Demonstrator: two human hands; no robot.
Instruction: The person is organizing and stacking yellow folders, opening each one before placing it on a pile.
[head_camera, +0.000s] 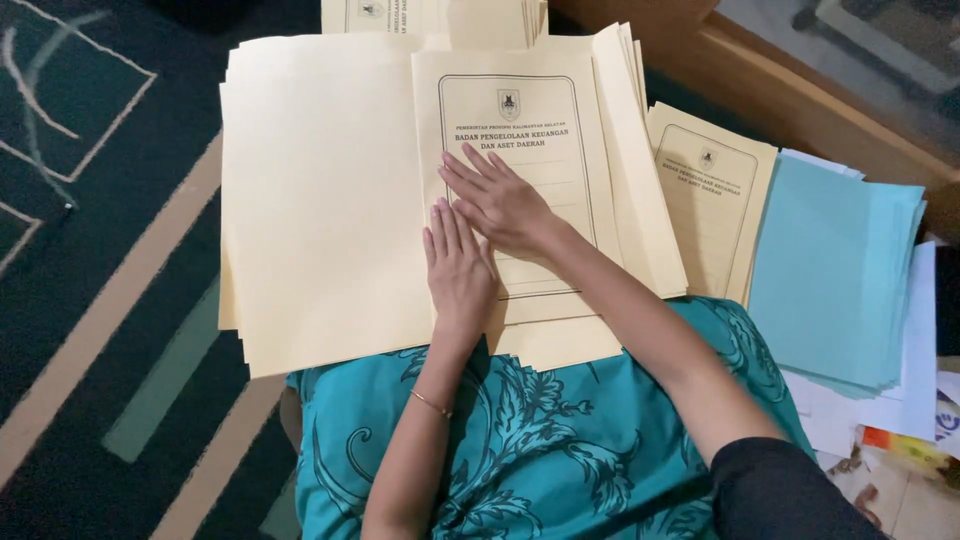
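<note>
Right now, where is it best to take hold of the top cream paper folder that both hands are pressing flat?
Probably its free right edge, coming from the right. The cream paper folder lies flat on the stack, its fold under the left hand and right hand, so only the loose right edge, overhanging the sheets beneath, offers a lip to pinch.

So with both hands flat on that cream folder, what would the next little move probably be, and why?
Probably a slide of both palms down along the fold. The left hand and right hand press side by side where the printed cover meets the open blank sheet, so the crease seems half pressed.
</note>
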